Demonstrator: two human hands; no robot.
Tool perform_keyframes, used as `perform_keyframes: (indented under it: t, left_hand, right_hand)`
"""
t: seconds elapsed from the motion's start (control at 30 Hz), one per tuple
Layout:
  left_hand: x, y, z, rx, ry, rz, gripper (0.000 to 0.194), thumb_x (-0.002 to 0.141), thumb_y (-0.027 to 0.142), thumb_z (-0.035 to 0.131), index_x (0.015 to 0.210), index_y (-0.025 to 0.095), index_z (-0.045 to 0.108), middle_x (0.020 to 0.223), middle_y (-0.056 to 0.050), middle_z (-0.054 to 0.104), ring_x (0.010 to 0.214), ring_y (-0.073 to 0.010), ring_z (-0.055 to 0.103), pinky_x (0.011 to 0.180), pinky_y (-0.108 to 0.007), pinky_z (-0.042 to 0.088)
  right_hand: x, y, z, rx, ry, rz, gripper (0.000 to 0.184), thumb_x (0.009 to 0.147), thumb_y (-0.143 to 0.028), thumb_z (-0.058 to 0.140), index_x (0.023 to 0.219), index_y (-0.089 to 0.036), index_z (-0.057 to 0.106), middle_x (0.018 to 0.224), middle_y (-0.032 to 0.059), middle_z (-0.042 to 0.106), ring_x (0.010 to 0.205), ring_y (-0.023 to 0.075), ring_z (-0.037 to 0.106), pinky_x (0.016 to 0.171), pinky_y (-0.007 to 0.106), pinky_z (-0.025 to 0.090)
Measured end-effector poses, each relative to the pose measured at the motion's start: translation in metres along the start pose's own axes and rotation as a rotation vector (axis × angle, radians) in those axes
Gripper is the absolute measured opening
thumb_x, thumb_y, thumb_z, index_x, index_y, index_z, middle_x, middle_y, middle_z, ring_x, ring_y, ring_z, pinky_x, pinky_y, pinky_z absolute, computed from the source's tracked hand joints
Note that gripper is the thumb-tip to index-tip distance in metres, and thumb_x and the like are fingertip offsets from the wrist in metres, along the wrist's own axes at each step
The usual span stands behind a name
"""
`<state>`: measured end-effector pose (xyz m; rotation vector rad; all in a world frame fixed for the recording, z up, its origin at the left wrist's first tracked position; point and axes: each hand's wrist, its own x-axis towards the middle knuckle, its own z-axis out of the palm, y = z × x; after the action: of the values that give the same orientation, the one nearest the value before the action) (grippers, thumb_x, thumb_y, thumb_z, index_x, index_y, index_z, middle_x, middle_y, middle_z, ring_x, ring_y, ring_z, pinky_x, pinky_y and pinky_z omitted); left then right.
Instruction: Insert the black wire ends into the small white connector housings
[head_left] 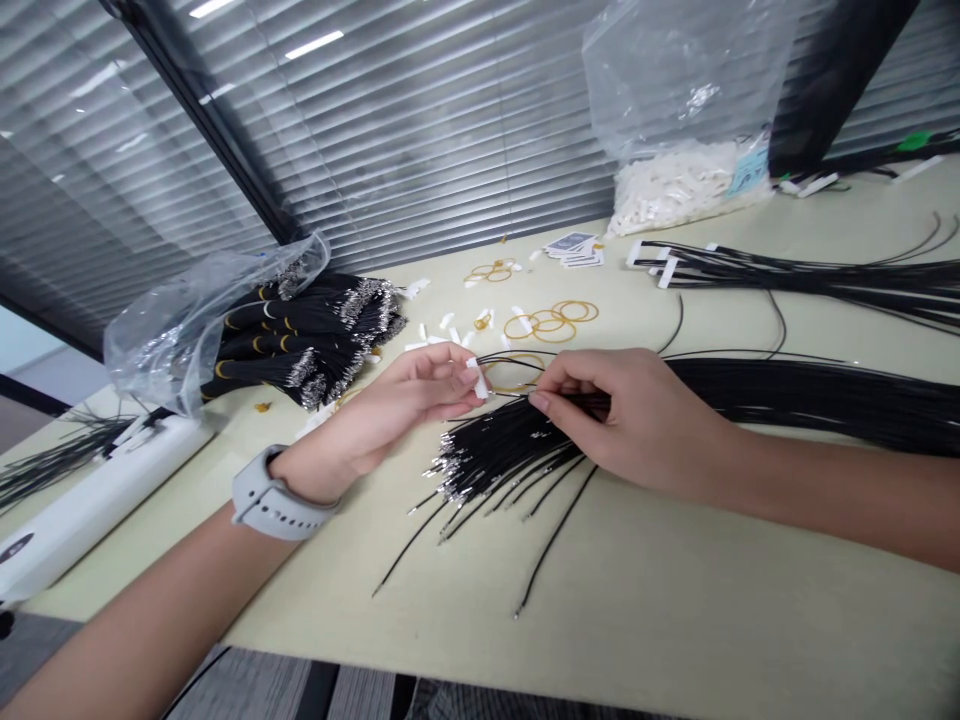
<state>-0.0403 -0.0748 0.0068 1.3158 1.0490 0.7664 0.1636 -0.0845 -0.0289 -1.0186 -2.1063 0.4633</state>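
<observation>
Between thumb and fingers, my left hand (pixel 431 388) holds a small white connector housing (pixel 478 378), with thin black wires running out of it to the right. My right hand (pixel 637 410) pinches a black wire (pixel 512 395) whose metal tip points at the housing and appears to touch it; whether it is inside I cannot tell. Under my right hand lies a thick bundle of black wires (pixel 495 445) with silvery crimped terminals at the left end. A few loose wires (pixel 555 540) fan out toward the front of the table.
Behind are rubber bands (pixel 559 322), loose white housings and cards (pixel 576 248). A clear bag of white housings (pixel 682 185) stands at the back. Bagged wire bundles (pixel 300 335) and a long white box (pixel 105 510) lie left. Wires with housings (pixel 787 275) lie back right.
</observation>
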Motion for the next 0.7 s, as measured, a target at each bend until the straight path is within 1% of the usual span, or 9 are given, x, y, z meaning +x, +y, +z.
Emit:
perform_keyframes:
  t: [0.13, 0.3, 0.43, 0.57, 0.7]
  left_hand:
    - [0.001, -0.002, -0.001, 0.007, -0.006, 0.004, 0.01, 0.078, 0.018, 0.061, 0.083, 0.012, 0.055, 0.082, -0.002, 0.058, 0.08, -0.0093, 0.057, 0.086, -0.027, 0.044]
    - [0.0, -0.002, 0.002, 0.126, 0.013, 0.058, 0.014, 0.077, 0.02, 0.062, 0.086, 0.012, 0.054, 0.08, -0.001, 0.059, 0.076, -0.0082, 0.056, 0.079, -0.024, 0.045]
    - [-0.001, -0.002, 0.007, 0.207, 0.009, 0.096, 0.015, 0.077, 0.021, 0.062, 0.085, 0.012, 0.053, 0.076, -0.002, 0.06, 0.073, -0.0091, 0.056, 0.073, -0.022, 0.045]
    - [-0.002, -0.006, 0.011, 0.193, -0.037, 0.142, 0.015, 0.078, 0.022, 0.062, 0.085, 0.013, 0.052, 0.074, -0.001, 0.06, 0.071, -0.0093, 0.057, 0.069, -0.022, 0.044]
    - [-0.002, -0.008, 0.013, 0.17, -0.006, 0.14, 0.016, 0.076, 0.021, 0.063, 0.084, 0.013, 0.052, 0.072, -0.001, 0.061, 0.069, -0.0099, 0.058, 0.067, -0.022, 0.045]
  right_hand:
    - [0.0, 0.0, 0.0, 0.017, -0.022, 0.021, 0.013, 0.079, -0.022, 0.051, 0.069, -0.016, 0.058, 0.058, -0.0036, 0.056, 0.05, 0.0053, 0.045, 0.048, 0.02, 0.032]
    - [0.001, 0.0, 0.0, 0.003, -0.007, 0.046, 0.017, 0.081, -0.022, 0.048, 0.069, -0.015, 0.058, 0.057, -0.0033, 0.054, 0.048, 0.0053, 0.042, 0.048, 0.022, 0.03]
    - [0.0, 0.002, 0.001, -0.022, -0.022, -0.009, 0.015, 0.082, -0.023, 0.049, 0.073, -0.015, 0.058, 0.058, -0.0031, 0.055, 0.049, 0.0057, 0.042, 0.05, 0.022, 0.029]
    - [0.0, 0.003, 0.003, -0.083, -0.042, -0.11, 0.016, 0.084, -0.02, 0.046, 0.074, -0.014, 0.057, 0.065, -0.0013, 0.057, 0.053, 0.0066, 0.043, 0.053, 0.022, 0.029]
    - [0.0, 0.004, 0.003, -0.093, -0.045, -0.129, 0.016, 0.085, -0.019, 0.045, 0.074, -0.014, 0.056, 0.066, -0.0011, 0.057, 0.054, 0.0066, 0.043, 0.054, 0.022, 0.028]
